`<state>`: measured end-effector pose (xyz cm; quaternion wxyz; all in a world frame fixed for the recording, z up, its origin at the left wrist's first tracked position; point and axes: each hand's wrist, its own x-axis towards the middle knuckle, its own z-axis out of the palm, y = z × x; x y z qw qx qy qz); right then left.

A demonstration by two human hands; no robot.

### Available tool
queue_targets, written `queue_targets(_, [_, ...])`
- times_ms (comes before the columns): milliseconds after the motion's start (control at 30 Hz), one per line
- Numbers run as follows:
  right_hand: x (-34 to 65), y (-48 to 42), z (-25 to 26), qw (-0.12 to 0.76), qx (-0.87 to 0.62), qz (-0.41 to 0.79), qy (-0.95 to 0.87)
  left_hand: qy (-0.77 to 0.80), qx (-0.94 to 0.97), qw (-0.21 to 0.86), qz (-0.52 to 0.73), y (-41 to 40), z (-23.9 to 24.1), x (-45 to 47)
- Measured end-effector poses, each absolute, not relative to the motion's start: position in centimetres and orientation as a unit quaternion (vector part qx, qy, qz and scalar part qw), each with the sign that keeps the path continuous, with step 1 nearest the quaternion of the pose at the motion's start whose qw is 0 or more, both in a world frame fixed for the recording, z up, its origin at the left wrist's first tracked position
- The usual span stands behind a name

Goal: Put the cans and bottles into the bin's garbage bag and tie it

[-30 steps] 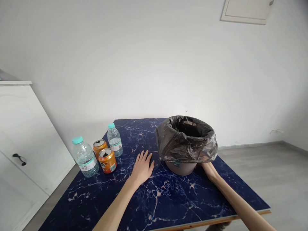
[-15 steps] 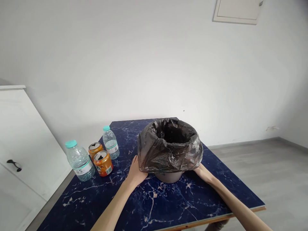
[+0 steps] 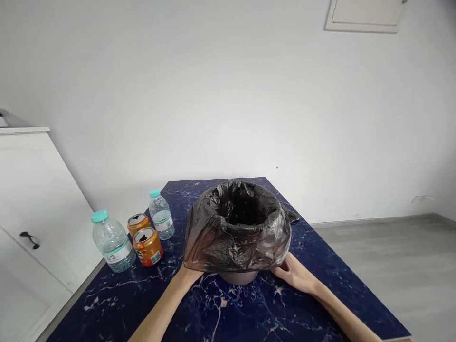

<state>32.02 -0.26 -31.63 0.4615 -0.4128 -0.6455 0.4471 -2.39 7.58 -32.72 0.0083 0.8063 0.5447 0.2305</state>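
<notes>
A trash can [image 3: 238,278] stands upright on the table, lined with a black plastic bag [image 3: 235,249] folded out over its rim. The bag hangs low and covers all but the base. My left hand [image 3: 192,275] is at the can's left side, its fingers hidden under the bag. On the right side my right hand [image 3: 292,273] reaches under the bag's edge, thumb showing, fingertips hidden. The two hands hold the can between them. To the left are a larger water bottle [image 3: 113,242], a smaller water bottle [image 3: 161,216] and two orange cans, the nearer can [image 3: 148,248] and the farther can [image 3: 137,222].
The dark blue marbled table [image 3: 210,318] reaches back to a pale wall [image 3: 228,95]. A white cabinet [image 3: 35,199] with a black handle stands at the left. Grey floor [image 3: 374,251] lies beyond the table's right edge.
The trash can with its bag has shifted slightly left on the table, both hands moving with it. A loose end of the bag now shows at its right. The camera view has shifted a little.
</notes>
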Motion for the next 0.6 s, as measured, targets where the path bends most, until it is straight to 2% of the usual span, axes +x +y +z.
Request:
queue_targets(200, [31.8, 0.6, -31.6, 0.517, -0.414, 0.428, -0.616, 0.530, 0.806, 0.006, 0.263, 6.5, -30.3, -2.9])
queue_targets(400, [32.4, 2.3, -31.5, 0.561, -0.396, 0.490, -0.537, 0.516, 0.807, -0.024, 0.287, 4.7, -23.9, -5.3])
queue_targets(500, [32.1, 4.0, -31.5, 0.578, -0.365, 0.539, -0.492, 0.525, 0.788, -0.083, 0.310, 3.9, -19.9, -6.1])
queue_targets(600, [31.7, 6.7, -31.1, 0.598, -0.325, 0.580, -0.447, 0.546, 0.733, -0.202, 0.351, 4.1, -16.5, -6.8])
